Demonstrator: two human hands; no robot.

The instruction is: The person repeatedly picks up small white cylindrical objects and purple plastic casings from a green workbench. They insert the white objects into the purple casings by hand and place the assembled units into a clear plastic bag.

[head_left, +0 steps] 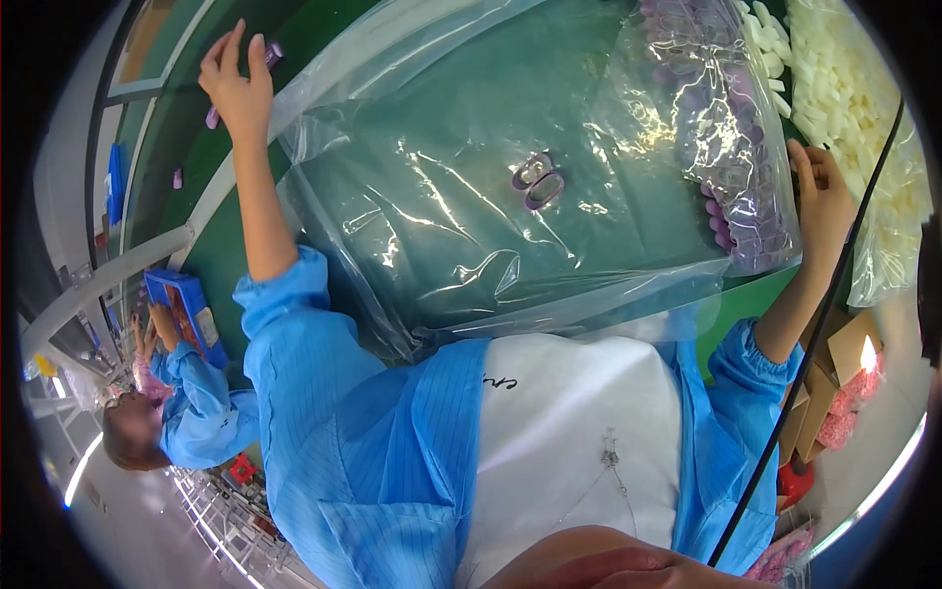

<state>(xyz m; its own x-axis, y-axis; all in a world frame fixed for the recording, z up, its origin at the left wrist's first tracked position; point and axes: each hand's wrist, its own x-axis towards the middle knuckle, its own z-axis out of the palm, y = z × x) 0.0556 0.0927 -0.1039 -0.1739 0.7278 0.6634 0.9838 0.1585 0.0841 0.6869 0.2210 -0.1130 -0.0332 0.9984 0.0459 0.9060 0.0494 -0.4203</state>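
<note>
Left hand (pixel 238 93) is unclenched, fingers spread, with a purple piece (pixel 274 56) just beside its thumb; whether they touch, I cannot tell. Right hand (pixel 822 191) is half curled beside the large clear bag (pixel 442 206) on the green worktop (pixel 754 308), its grip unclear. Purple parts (pixel 731 147) inside run lengthwise away from the body, nearer the right hand.

Room above flat bag (pixel 451 187), purple rows (pixel 760 182) blocking right
</note>
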